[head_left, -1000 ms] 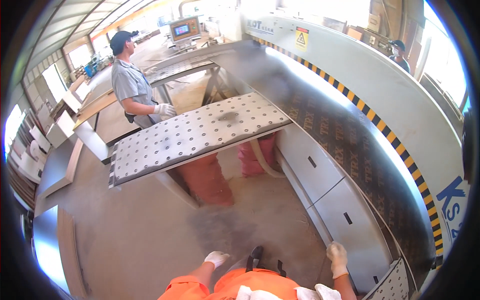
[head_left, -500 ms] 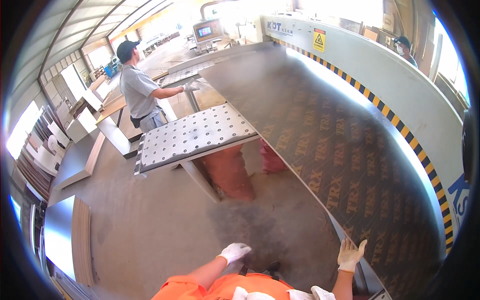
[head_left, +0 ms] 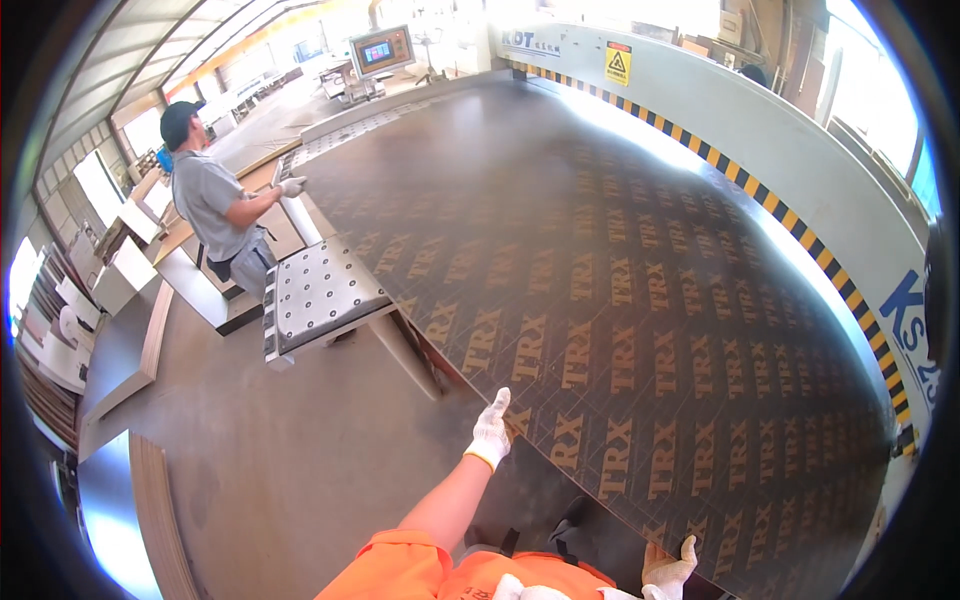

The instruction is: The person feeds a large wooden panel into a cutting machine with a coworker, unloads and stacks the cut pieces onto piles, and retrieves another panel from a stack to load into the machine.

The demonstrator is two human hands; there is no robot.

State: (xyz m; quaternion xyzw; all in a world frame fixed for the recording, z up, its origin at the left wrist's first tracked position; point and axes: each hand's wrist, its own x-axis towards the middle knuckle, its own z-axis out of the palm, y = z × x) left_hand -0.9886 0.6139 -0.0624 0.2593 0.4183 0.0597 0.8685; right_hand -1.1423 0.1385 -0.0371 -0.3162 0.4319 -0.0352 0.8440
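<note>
A large dark brown printed panel (head_left: pixel 620 330) fills the centre and right, lying across the machine's tables. In white gloves, my left hand (head_left: pixel 492 432) grips its near-left edge, thumb up and fingers partly hidden beneath. My right hand (head_left: pixel 670 568) holds the same edge lower right, near the bottom of the view, fingers partly hidden. A studded support table (head_left: pixel 318 290) shows beyond my left hand, partly covered by the panel.
A co-worker (head_left: pixel 212 215) in grey stands left, gloved hand at the panel's far edge. A white machine beam (head_left: pixel 800 170) with hazard stripes runs along the right. A control screen (head_left: pixel 382 55) stands behind. Stacked boards (head_left: pixel 122 515) and white boxes (head_left: pixel 133 262) occupy the left side.
The panel has slid out leftward toward me, covering more of the tables. My left hand has risen onto its edge; my right hand grips it lower down. The co-worker's hands are raised.
</note>
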